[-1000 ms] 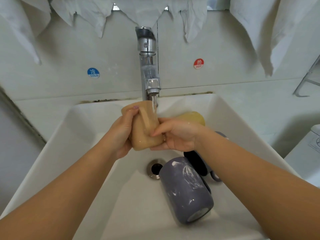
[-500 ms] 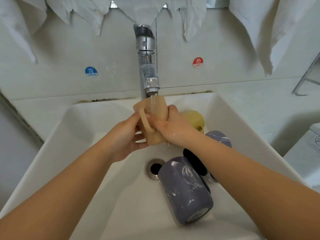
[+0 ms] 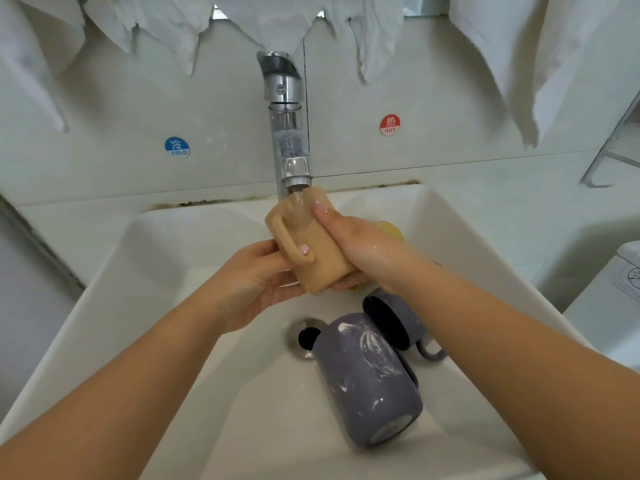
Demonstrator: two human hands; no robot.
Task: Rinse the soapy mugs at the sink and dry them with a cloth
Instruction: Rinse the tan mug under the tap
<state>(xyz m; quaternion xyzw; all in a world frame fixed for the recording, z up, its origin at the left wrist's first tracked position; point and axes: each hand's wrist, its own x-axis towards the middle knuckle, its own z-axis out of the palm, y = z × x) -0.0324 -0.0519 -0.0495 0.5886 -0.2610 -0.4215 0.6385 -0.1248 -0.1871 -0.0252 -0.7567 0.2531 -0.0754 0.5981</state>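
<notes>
A beige mug [image 3: 313, 247] is held tilted under the tap's running water [image 3: 298, 202], handle facing left. In the white sink [image 3: 166, 271] lie two grey-purple mugs on their sides, the nearer one [image 3: 367, 379] streaked with suds, the other [image 3: 398, 320] behind it, and a yellow mug [image 3: 393, 230], mostly hidden.

White sink basin [image 3: 166, 306] w/ drain [image 3: 304, 337] at centre. Purple mug [image 3: 367, 382] on its side by drain, soap streaks on it. 2nd purple mug [image 3: 394, 323] behind, touching. Yellow mug [image 3: 393, 230] at back, mostly hidden.

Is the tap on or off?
On. Water streams from the tap onto the tan mug held under it.
</notes>
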